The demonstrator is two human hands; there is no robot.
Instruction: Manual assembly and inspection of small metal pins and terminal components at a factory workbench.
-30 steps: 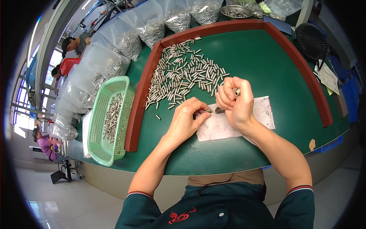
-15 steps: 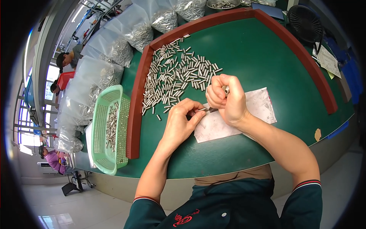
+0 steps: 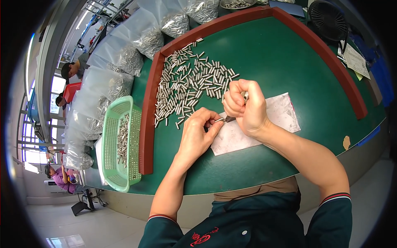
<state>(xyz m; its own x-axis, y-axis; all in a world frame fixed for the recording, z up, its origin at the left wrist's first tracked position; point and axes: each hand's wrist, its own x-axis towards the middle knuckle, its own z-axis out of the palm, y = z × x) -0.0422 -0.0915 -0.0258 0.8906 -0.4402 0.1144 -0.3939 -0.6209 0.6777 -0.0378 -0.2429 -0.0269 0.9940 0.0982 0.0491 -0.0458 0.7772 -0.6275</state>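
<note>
A short, shiny metal pin is pinched between the thumb and fingers of my left hand. My right hand is closed in a fist round a hand tool. The tool's dark, blade-like tip meets the end of the pin, and its round butt shows at the top of the fist; the rest is hidden by my fingers. Beneath both hands lies a stained white cloth or paper sheet. A wide heap of similar metal pins spreads just beyond my left hand.
Dark red rails border the green tabletop. Left of the rail stands a light green basket with pins inside. Clear bags of metal parts line the far left side. A black fan stands far right. Co-workers sit at left.
The whole view has shifted slightly. Both hands keep nearly the same pose, with the pin and the tool still touching.
</note>
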